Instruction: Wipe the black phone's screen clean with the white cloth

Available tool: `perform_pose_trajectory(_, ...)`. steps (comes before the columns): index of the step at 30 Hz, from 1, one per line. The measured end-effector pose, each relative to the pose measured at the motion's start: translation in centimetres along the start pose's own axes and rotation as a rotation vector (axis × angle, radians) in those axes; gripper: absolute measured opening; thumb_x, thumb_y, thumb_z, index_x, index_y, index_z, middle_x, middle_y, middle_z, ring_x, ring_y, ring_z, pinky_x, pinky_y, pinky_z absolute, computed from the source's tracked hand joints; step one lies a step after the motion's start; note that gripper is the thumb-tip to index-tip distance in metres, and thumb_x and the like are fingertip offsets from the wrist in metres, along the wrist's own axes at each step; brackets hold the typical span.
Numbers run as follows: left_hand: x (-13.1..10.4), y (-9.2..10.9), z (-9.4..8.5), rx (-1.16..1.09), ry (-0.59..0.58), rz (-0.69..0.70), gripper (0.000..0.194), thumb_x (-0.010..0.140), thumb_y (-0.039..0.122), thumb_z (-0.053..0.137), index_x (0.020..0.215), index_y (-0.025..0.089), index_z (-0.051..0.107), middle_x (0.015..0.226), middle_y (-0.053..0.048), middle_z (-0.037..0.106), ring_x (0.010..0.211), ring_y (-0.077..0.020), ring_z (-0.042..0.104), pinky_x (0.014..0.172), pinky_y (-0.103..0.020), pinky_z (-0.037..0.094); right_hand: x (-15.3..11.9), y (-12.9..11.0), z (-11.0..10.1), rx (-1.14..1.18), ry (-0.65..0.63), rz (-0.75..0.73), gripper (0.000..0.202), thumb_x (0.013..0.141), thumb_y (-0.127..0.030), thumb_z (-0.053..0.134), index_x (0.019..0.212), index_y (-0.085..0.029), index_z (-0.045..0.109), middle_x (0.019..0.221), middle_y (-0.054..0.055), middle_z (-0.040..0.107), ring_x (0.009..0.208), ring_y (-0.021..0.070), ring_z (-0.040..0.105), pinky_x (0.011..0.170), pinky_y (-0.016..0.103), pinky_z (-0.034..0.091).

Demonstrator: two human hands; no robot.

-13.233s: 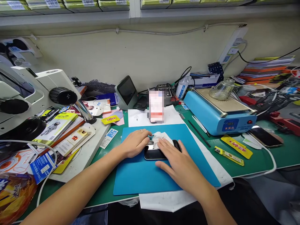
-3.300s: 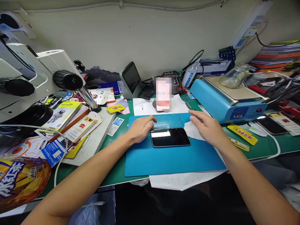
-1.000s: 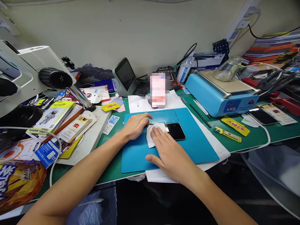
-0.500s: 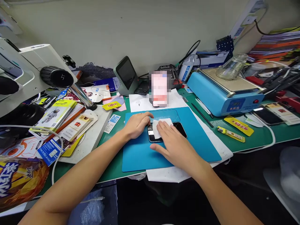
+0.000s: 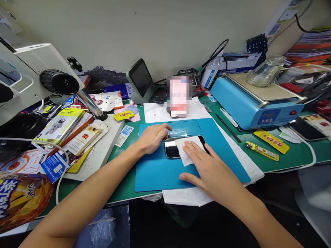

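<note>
A smartphone (image 5: 171,151) with a dark, glossy screen lies crosswise on a blue mat (image 5: 155,175). My left hand (image 5: 154,138) rests at its upper left corner, fingers curled and pressed against the edge. On the screen's right half is a white wipe (image 5: 184,151), flat and partly hanging over the phone's lower edge. My right hand (image 5: 204,165) lies on the wipe with its fingers stretched out and thumb apart. Just behind the phone, a clear rectangular sheet (image 5: 184,128), like a screen protector, lies on the mat.
Behind the mat a lit phone (image 5: 179,96) with a blurred screen stands upright. To the right are a blue heating plate (image 5: 232,100) with a glass jar (image 5: 266,72), a black stick (image 5: 228,127) and a yellow lighter (image 5: 262,151). A microscope stand (image 5: 90,105) and boxes (image 5: 62,127) crowd the left.
My right hand has slid the wipe to the right and toward me across the screen, uncovering more of its left part. My left hand stays at the corner. The view has shifted slightly.
</note>
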State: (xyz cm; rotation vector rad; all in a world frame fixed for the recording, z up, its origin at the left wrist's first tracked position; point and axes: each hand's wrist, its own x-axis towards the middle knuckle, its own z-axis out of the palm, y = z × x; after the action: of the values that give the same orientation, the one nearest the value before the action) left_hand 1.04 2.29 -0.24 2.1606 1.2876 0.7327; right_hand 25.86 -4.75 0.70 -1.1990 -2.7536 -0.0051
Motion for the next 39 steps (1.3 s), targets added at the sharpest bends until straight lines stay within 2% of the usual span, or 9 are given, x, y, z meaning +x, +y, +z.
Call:
perform_pose_trajectory(4,0.0,0.1,0.0,-0.012,0.003,-0.001,0.047,0.1,0.037,0.022,0.111,0.018,0.064,0.085,-0.004,0.071,0.084,-0.0228,0.064,0.078,-0.037,0.045,1.6,0.3,-0.4,0.009,-0.034,-0.012,0.079,0.097,-0.067,0.043,0.149,-0.009,0.049,0.156,0.017,0.047,0.144,0.0332,0.046,0.117,0.059,0.036)
perform_pose_trajectory(11,0.0,0.0,0.1,-0.005,-0.002,-0.004,0.047,0.102,0.036,0.022,0.112,0.019,0.064,0.087,-0.004,0.072,0.083,-0.0218,0.063,0.077,-0.036,0.045,-0.7,0.3,-0.5,-0.009,0.049,-0.035,0.075,0.096,-0.066,0.045,0.14,-0.007,0.057,0.147,0.02,0.058,0.136,0.0354,0.054,0.114,0.062,0.038)
perform_pose_trajectory(18,0.1,0.1,0.1,-0.012,0.0,-0.017,0.047,0.101,0.037,0.022,0.111,0.019,0.065,0.086,-0.004,0.071,0.084,-0.0221,0.063,0.077,-0.036,0.046,2.2,0.6,-0.9,0.048,0.019,-0.034,0.066,0.099,-0.06,0.046,0.143,-0.012,0.056,0.149,0.015,0.057,0.139,0.0319,0.051,0.117,0.06,0.035)
perform_pose_trajectory(20,0.1,0.2,0.1,-0.012,0.001,-0.023,0.048,0.101,0.037,0.022,0.11,0.018,0.065,0.086,-0.005,0.071,0.083,-0.022,0.063,0.077,-0.036,0.046,1.8,0.6,-1.1,0.048,0.036,-0.041,0.063,0.099,-0.06,0.046,0.139,-0.013,0.059,0.146,0.015,0.061,0.136,0.0313,0.055,0.117,0.06,0.035)
perform_pose_trajectory(26,0.1,0.1,0.1,0.001,-0.01,-0.018,0.052,0.102,0.04,0.019,0.109,0.019,0.067,0.087,-0.005,0.071,0.084,-0.0228,0.062,0.079,-0.037,0.046,-0.9,-0.2,-0.6,-0.037,0.121,-0.051,0.067,0.1,-0.061,0.04,0.129,-0.005,0.062,0.133,0.021,0.068,0.124,0.0327,0.063,0.112,0.057,0.041)
perform_pose_trajectory(34,0.0,-0.2,0.1,0.003,-0.012,0.004,0.056,0.102,0.04,0.016,0.111,0.019,0.067,0.088,-0.006,0.072,0.088,-0.0236,0.063,0.082,-0.038,0.047,2.9,-0.7,-0.4,0.022,0.053,0.01,0.073,0.094,-0.064,0.053,0.14,-0.007,0.056,0.145,0.02,0.06,0.135,0.0336,0.055,0.115,0.057,0.04)
perform_pose_trajectory(39,0.0,-0.2,0.1,0.007,-0.002,0.006,0.056,0.103,0.04,0.016,0.111,0.019,0.067,0.087,-0.006,0.071,0.088,-0.0234,0.063,0.082,-0.038,0.046,0.9,-1.9,-0.3,-0.044,0.069,0.003,0.071,0.097,-0.063,0.046,0.133,-0.005,0.063,0.142,0.022,0.062,0.129,0.0341,0.06,0.114,0.057,0.041)
